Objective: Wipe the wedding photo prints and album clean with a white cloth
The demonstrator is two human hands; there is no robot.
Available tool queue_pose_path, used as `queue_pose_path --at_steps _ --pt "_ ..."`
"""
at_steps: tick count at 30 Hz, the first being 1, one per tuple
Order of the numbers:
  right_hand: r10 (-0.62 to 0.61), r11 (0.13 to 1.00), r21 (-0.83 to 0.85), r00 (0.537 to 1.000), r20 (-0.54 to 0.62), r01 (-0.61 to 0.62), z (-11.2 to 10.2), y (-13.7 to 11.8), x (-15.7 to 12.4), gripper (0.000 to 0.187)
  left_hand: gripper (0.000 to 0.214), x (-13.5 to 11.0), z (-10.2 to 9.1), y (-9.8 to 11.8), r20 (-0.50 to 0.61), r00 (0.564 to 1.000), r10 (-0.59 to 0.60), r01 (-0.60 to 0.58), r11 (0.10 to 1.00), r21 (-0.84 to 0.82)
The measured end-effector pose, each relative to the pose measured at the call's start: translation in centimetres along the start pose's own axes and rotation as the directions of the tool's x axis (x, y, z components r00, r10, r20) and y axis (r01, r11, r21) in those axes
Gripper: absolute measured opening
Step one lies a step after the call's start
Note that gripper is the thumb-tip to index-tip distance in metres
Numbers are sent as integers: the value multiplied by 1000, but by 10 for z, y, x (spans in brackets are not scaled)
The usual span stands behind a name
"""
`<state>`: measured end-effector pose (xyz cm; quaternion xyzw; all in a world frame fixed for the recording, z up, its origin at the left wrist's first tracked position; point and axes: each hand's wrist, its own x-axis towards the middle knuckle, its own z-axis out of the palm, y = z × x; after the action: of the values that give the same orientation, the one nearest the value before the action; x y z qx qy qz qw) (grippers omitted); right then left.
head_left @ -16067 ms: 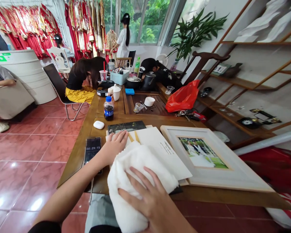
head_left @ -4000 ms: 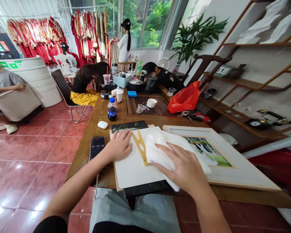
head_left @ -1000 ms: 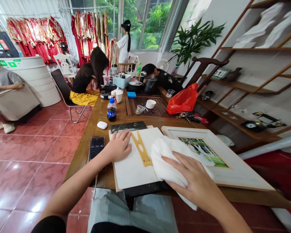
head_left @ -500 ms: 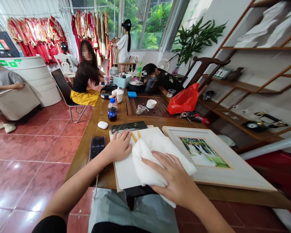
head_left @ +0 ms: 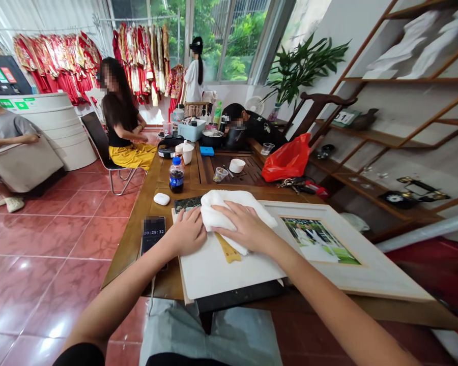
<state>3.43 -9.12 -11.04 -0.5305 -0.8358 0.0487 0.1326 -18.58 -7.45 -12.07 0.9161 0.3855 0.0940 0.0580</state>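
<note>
My left hand [head_left: 189, 231] lies flat with its fingers stretched out on a white board [head_left: 213, 277]. My right hand [head_left: 246, 223] presses a bunched white cloth [head_left: 213, 213] against the upper part of the board, its fingers spread over the cloth. A flat yellow piece [head_left: 229, 249] with a notched end sticks out from under the cloth and hand; its far part is hidden. Behind the left fingertips a dark printed sheet [head_left: 187, 203] shows at the board's far edge. Something black and flat [head_left: 240, 297] lies beneath the board's near edge.
A framed photo [head_left: 320, 239] lies right of the board. On the wooden table [head_left: 137, 208] are a phone [head_left: 153, 231], white earbud case [head_left: 162, 199], cola bottle [head_left: 176, 175], paper bowl [head_left: 237, 165], keys [head_left: 293, 184] and red plastic bag [head_left: 288, 157]. Several people are around the room.
My right hand has moved the cloth away from me, towards the board's far edge, uncovering the yellow piece's near end. My left hand stays put. The seated person in yellow has leaned back from the table.
</note>
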Motion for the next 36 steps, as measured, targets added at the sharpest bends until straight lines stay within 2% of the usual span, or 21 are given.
queue_pose_path --at_steps 5,10,15,22,28,31,34,36 --pt "-67 998 20 998 9 66 -1 -3 -5 65 46 0 0 0 5 1000 4 -4 1000 -5" --pt "-101 995 12 995 -7 101 0 -8 -32 63 52 1 0 0 21 1000 1 -1 1000 7" --pt "-165 986 -54 981 -101 160 3 -16 -69 58 57 1 -1 2 62 998 -28 25 999 46" --pt "-286 958 -89 940 -187 274 10 -39 -102 69 56 0 -2 3 61 997 -49 44 996 81" --pt "-331 944 -47 937 -114 328 18 -76 -103 80 67 1 7 -5 82 997 8 -23 983 185" --pt "-356 934 23 934 -28 357 20 -92 -99 87 59 5 16 -11 65 998 -10 -4 977 212" --pt "-351 934 81 935 55 347 18 -99 -95 89 57 7 21 -14 55 998 -37 26 980 199" --pt "-329 943 79 942 70 324 16 -96 -95 87 57 6 20 -13 44 999 -23 15 982 190"
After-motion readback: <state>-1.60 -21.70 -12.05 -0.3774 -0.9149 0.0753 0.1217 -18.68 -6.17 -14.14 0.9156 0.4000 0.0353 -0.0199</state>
